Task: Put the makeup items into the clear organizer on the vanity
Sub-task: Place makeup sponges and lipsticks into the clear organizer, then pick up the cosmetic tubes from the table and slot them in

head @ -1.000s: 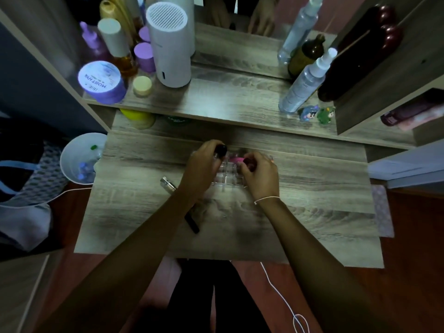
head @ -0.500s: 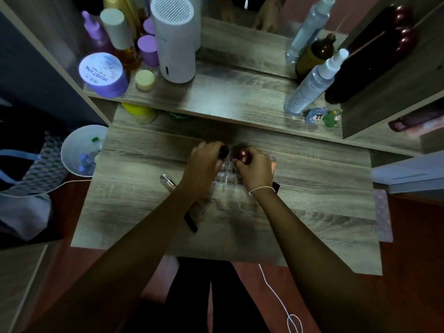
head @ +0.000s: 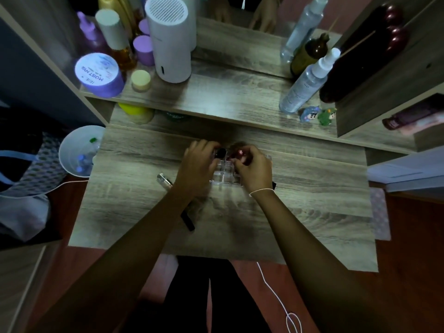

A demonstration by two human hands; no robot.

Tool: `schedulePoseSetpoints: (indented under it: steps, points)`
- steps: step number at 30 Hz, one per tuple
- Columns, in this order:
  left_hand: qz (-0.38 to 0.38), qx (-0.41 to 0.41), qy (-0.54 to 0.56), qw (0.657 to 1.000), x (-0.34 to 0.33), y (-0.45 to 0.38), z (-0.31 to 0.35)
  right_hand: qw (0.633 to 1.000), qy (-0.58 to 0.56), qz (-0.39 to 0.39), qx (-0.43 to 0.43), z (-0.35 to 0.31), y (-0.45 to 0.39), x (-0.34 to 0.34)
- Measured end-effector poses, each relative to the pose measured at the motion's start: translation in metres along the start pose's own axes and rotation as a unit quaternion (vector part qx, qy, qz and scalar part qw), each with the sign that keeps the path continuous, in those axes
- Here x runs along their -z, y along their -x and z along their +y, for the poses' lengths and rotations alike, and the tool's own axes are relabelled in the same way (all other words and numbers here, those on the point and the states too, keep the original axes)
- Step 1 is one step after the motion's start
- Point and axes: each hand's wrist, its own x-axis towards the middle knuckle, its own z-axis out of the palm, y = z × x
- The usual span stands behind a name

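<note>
Left hand [head: 197, 164]: fingers pinch a black-capped item [head: 220, 153] at the far-left corner of the clear organizer [head: 224, 175]. Right hand [head: 254, 169]: fingers pinch a red-topped item [head: 239, 153] over the organizer's far edge. Which compartments they are in cannot be told. 2 items lie on the tabletop [head: 300, 207] left of the organizer: a clear-capped tube [head: 164, 179] and a black stick [head: 188, 219]. Risk: the light organizer could slide or tip if either item is pressed off-centre.

We note bare forearms with no sleeves, left hand [head: 198, 165] and right hand [head: 254, 170] both ringless as far as we can tell, a thin white string bracelet [head: 260, 191] circling the right wrist, dark trousers [head: 204, 296] below.
</note>
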Motion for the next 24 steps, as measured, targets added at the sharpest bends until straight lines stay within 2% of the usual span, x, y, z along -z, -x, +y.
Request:
schedulePoseSetpoints:
  steps: [4, 7, 10, 13, 20, 24]
  points:
    - [0.062, -0.002, 0.030, 0.998, 0.014, 0.016, -0.006, 0.999, -0.047, 0.014, -0.003, 0.000, 0.013, 0.005]
    - [0.128, 0.059, 0.074, 0.987, 0.025, 0.034, -0.023, 0.996, -0.077, 0.042, 0.001, 0.002, 0.027, 0.005]
    - [0.152, 0.102, 0.056, 0.982, 0.031, 0.057, -0.046, 0.995, -0.081, 0.054, -0.002, 0.006, 0.047, 0.000]
    - [0.127, 0.113, 0.026, 0.985, 0.032, 0.079, -0.067, 0.997, -0.074, 0.023, 0.000, 0.012, 0.070, -0.014]
    - [0.002, 0.084, -0.007, 0.996, 0.035, 0.100, -0.086, 0.989, -0.004, -0.142, 0.027, 0.011, 0.103, -0.065]
    - [-0.046, 0.065, -0.050, 0.996, 0.037, 0.103, -0.085, 0.978, 0.081, -0.182, 0.058, 0.004, 0.113, -0.088]
